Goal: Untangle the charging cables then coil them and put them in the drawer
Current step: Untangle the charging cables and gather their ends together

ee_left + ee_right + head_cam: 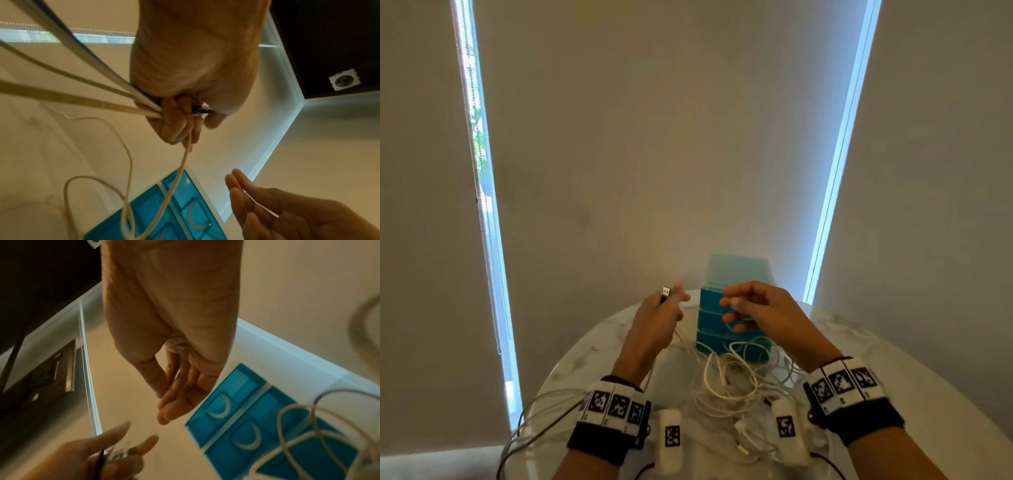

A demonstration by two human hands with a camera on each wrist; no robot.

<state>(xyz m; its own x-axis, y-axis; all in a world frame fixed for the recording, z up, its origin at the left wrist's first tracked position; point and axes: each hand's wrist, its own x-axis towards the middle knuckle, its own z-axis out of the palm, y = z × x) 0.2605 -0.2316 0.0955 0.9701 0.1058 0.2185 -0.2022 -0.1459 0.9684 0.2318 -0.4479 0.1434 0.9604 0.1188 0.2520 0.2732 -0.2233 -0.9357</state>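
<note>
Left hand: the left hand [659, 313] is raised above the table, fingers curled around a bundle of thin cream-white rubbery charging cables [86, 91]; a silver metal USB plug [665, 292] is seen protruding above the fist.
Strands: several taut, smooth, round strands are led out of the fist in the left wrist view, and one [183, 165] is dropped in a loose loop towards the drawers.
Right hand: the right hand [760, 308] is held just beside the left, fingers relaxed and only slightly bent; nothing is gripped by it.
Tangle: the remaining cables [732, 383] are left in a knotted heap of overlapping loops on the round white marble-patterned table [592, 353], directly in front of the drawer unit.
Drawer unit: a small translucent turquoise plastic drawer unit [722, 339] is stood upright behind the tangle; pale crescent-shaped handles [220, 408] are moulded on its fronts, and all visible drawers are closed.
Hidden: the upper drawer fronts are covered by the right hand in the head view.
Unclear: individual cables in the heap cannot be told apart, and the plug is blurred in the right wrist view.
</note>
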